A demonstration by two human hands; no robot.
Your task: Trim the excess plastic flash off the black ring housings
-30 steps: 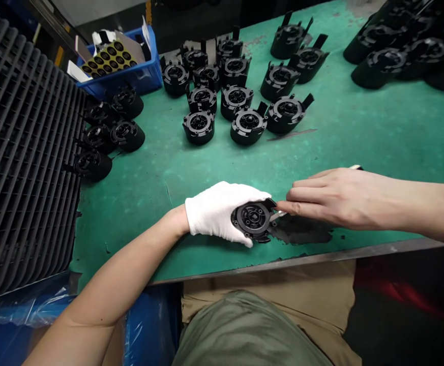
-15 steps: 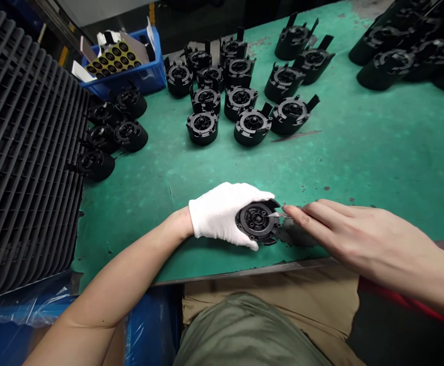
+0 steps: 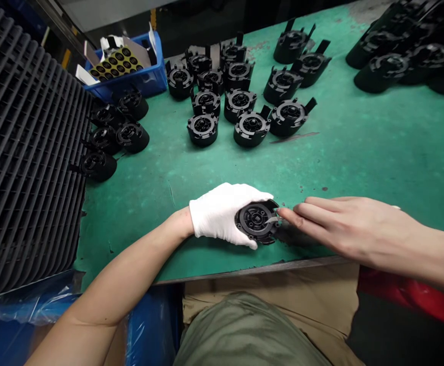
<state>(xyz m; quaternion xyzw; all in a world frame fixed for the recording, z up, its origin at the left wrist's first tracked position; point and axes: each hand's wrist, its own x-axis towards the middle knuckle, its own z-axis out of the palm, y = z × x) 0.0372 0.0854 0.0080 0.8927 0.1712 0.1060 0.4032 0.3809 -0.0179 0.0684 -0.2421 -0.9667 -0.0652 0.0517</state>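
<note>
My left hand, in a white glove, is wrapped round the side of a round black plastic housing near the table's front edge. The housing's ringed face, with small holes and a central hub, is turned up toward me. From the right comes my bare right hand, its fingers closed on a small knife. Only the knife's thin, pointed metal blade shows; my fingers hide the handle. The tip lies over the inner right part of the housing's face, but whether it touches is unclear.
Several similar black housings stand farther back on the green table, with more at left and far right. A blue bin holds a sheet of round yellow-and-black stickers. Stacked dark grid trays line the left side.
My right hand and the knife have shifted slightly left and the blade is angled a little differently over the housing's face. My left hand keeps its hold. The view has moved slightly.
</note>
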